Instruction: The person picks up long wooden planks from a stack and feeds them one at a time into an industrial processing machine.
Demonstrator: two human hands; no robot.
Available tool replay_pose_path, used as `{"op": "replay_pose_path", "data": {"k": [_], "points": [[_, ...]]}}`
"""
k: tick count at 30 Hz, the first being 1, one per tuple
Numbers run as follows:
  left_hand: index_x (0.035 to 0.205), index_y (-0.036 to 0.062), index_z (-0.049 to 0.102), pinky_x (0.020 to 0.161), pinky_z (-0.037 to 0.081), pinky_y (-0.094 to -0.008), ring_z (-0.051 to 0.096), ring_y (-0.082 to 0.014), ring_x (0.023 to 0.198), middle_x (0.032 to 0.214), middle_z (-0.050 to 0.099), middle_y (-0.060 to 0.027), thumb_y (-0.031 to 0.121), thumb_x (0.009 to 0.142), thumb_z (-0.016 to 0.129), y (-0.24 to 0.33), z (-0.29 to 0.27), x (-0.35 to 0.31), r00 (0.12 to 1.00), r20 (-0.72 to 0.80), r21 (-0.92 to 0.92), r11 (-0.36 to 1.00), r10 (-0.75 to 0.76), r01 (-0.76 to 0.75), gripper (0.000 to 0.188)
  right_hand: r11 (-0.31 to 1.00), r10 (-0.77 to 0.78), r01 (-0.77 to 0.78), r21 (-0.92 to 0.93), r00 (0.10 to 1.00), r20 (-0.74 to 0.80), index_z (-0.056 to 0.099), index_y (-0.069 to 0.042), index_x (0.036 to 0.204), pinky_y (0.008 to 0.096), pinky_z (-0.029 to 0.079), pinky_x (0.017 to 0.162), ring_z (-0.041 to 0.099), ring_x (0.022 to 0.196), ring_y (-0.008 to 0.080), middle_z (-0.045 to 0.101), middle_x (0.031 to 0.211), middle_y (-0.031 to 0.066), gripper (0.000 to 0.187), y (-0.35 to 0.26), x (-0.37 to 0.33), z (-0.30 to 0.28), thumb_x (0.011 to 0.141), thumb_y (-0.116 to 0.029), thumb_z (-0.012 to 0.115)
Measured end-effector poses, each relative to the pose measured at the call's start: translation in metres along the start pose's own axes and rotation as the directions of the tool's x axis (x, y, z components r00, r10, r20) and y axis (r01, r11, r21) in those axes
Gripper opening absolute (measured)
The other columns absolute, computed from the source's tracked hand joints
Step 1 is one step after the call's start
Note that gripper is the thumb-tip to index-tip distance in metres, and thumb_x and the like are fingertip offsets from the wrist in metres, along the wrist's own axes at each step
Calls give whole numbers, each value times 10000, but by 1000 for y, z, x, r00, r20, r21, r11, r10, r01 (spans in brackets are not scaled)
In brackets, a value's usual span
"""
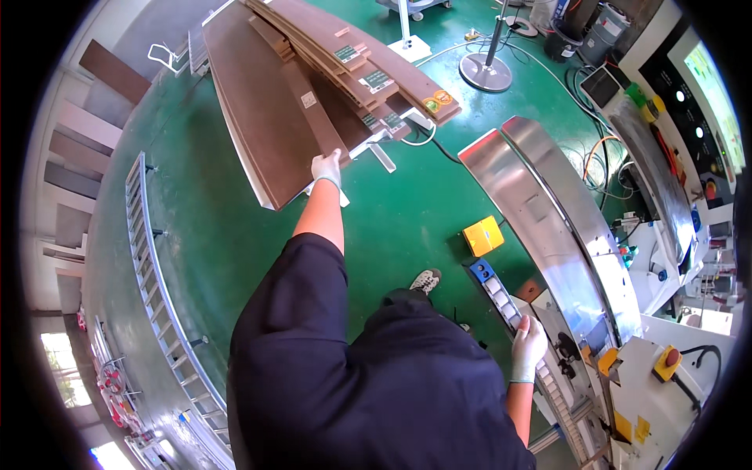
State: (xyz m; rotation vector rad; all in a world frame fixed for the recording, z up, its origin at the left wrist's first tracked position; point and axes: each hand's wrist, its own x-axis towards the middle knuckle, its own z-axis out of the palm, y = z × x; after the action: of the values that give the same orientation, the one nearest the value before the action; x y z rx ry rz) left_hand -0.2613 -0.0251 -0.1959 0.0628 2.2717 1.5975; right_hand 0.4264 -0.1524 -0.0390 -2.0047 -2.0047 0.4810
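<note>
My left hand (327,168), in a whitish glove, is stretched out far ahead. Its fingers are closed on the near end of a narrow brown board (308,100), which slopes across a stack of wide brown panels (243,102). More narrow brown boards (345,66) with green and white labels lie piled on the same stack. My right hand (530,345), gloved too, is low on the right beside a rail of white rollers (501,300). Its fingers look curled, with the thumb toward the rail; whatever they may hold is hidden.
A long metal machine cover (540,211) curves along my right, with a yellow box (483,236) on the green floor beside it. A roller conveyor frame (160,305) runs along the left. A round-based stand (486,72) and cables are ahead. A red-and-yellow button box (667,363) sits at lower right.
</note>
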Motion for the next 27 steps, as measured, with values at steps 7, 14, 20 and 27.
{"op": "replay_pose_path", "data": {"k": [7,14,20,27], "points": [[1093,117,648,567,512,-315,614,-158,698,865,622,-9,290,965,768,28,-61,-28,892,348,-167,917,-290,364,246,999,48,-47,-25,998,45,732,-55,959,451,525,743,682,817,390,710,876,169,362,-19,3,-1,1066,-354,558],[1207,125,641,760,556,-415,693,-246,899,1043,708,-77,294,1003,692,47,-98,-145,451,872,-120,809,-192,576,269,916,17,-46,398,997,76,734,-30,1130,364,544,873,717,942,273,742,1003,143,239,-66,29,6,1034,-220,624],[1363,62,602,898,574,-401,706,-255,1047,1274,691,-109,422,1008,693,76,-52,-254,377,926,-163,877,-22,451,513,795,-416,297,529,902,119,635,2,1356,422,483,1091,648,1243,354,685,1314,207,446,-179,58,1,982,-229,714],[1385,84,609,978,515,-336,644,-177,1152,1297,675,-37,433,1022,689,45,-44,-390,-117,992,96,908,-52,408,509,526,-131,-301,796,895,426,701,14,1303,317,503,1014,666,1118,162,745,1190,108,359,-184,76,-9,980,-145,705]]}}
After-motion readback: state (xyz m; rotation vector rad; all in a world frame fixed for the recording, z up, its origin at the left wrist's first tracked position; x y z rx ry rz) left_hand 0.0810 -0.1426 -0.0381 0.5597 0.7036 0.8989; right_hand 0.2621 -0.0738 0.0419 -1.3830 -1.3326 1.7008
